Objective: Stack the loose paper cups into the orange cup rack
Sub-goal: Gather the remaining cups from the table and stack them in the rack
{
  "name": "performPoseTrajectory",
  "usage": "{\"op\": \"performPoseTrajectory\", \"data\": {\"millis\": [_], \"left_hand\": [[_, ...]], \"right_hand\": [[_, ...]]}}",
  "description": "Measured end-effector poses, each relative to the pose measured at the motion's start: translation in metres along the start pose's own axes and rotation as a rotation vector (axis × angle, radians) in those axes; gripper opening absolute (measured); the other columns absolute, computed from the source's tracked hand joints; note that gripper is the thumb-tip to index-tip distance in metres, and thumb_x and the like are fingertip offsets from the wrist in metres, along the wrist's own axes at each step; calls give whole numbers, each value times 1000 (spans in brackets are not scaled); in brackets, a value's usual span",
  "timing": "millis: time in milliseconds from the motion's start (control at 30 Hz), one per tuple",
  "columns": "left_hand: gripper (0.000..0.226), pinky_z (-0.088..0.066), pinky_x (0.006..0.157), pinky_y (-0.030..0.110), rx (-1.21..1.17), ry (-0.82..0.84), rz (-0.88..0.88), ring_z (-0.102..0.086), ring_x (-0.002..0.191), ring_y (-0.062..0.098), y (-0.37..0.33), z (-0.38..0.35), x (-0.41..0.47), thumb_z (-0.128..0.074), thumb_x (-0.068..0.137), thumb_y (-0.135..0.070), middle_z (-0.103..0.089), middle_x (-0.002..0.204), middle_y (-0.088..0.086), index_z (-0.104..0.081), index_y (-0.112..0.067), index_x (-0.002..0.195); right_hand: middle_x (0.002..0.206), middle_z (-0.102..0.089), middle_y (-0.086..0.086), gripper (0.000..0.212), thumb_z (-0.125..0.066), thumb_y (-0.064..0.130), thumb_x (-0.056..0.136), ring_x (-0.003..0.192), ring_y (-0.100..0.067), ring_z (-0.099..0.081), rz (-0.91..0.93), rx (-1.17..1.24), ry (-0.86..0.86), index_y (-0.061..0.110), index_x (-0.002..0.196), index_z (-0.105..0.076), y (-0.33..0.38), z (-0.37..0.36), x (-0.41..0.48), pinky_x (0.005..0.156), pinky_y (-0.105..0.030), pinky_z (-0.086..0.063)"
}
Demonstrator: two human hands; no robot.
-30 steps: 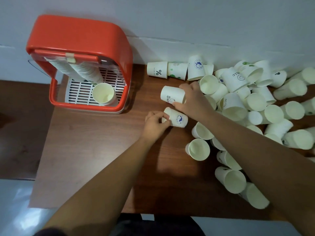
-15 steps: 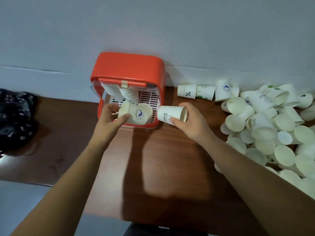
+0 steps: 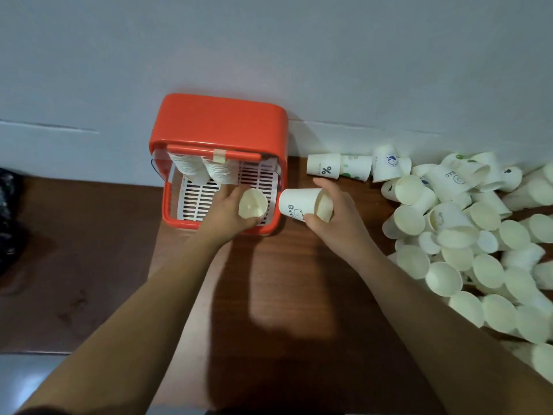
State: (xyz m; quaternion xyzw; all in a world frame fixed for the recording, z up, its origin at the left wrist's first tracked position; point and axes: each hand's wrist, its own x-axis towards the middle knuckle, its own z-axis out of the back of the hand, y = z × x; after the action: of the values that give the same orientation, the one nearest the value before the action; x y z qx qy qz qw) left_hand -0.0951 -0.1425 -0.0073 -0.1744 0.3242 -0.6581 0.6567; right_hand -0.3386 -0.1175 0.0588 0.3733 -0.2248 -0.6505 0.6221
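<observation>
Paper cups (image 3: 466, 235) lie mostly in a loose heap on the right of the table (image 3: 287, 310), while two nested stacks (image 3: 220, 172) hang inside the orange cup rack (image 3: 221, 121). We are at the loading step: our left hand (image 3: 227, 218) grips a plain cup (image 3: 253, 203) over the rack's white grille (image 3: 194, 202), and our right hand (image 3: 339, 218) grips a printed cup (image 3: 300, 202) on its side just beside the rack. Next, we judge, the plain cup must be lined up with a stack and pushed on, the printed one after.
</observation>
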Motion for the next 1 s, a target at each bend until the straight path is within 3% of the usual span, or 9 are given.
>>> {"op": "performPoseTrajectory", "data": {"millis": [100,167,233,367,500,567,733,1000], "left_hand": [[86,-38,106,36,-74,55,17,-45,129,27,3,0,2,-86,75,-33,-45,141,10,-41,-19,147],[95,-41,108,37,-144,113,33,-46,130,22,11,6,1,-87,73,-39,-46,144,5,-34,-21,151],[96,-43,110,43,-236,165,68,-46,133,16,22,14,-1,-85,76,-36,-46,148,1,-29,-24,154],[53,-39,113,36,-417,112,153,-50,126,7,26,30,-9,-60,97,-14,-55,140,-5,-44,-22,148],[33,-42,107,29,-596,88,187,-55,122,1,26,39,-15,-54,102,-32,-63,130,-14,-59,-31,134],[31,-44,103,28,-609,110,197,-58,119,2,28,37,-14,-54,101,-37,-65,125,-13,-60,-33,131],[40,-51,92,25,-594,183,144,-65,108,7,37,28,-10,-67,95,-21,-68,123,-6,-59,-27,134],[54,-50,103,40,-465,167,132,-62,115,4,39,25,-11,-75,87,-29,-65,128,-12,-56,-30,137]], "right_hand": [[127,-52,7,71,-80,29,76,113,-10,-53,5,63,-41,28,133,-40,12,-8,2,91,-26,-46],[119,-54,11,64,-83,30,73,107,-7,-56,31,71,-46,30,122,-42,21,-17,7,87,-29,-51],[121,-53,10,64,-83,34,72,108,-6,-54,77,73,-38,30,123,-45,29,-30,12,92,-32,-52],[127,-50,-5,72,-83,26,74,115,-14,-49,265,-54,-40,14,137,-49,37,-58,18,101,-27,-42],[124,-55,-15,75,-83,28,70,113,-33,-55,423,-363,16,5,135,-53,34,-84,28,99,-44,-47],[128,-54,-14,75,-82,26,72,117,-33,-53,378,-359,87,8,138,-51,34,-91,36,102,-46,-45],[147,-45,-8,83,-82,23,76,134,-22,-43,202,-234,168,9,147,-41,33,-102,53,112,-31,-32],[145,-49,-7,89,-87,25,72,133,-18,-44,128,-83,129,12,148,-42,19,-110,51,107,-20,-29]]}}
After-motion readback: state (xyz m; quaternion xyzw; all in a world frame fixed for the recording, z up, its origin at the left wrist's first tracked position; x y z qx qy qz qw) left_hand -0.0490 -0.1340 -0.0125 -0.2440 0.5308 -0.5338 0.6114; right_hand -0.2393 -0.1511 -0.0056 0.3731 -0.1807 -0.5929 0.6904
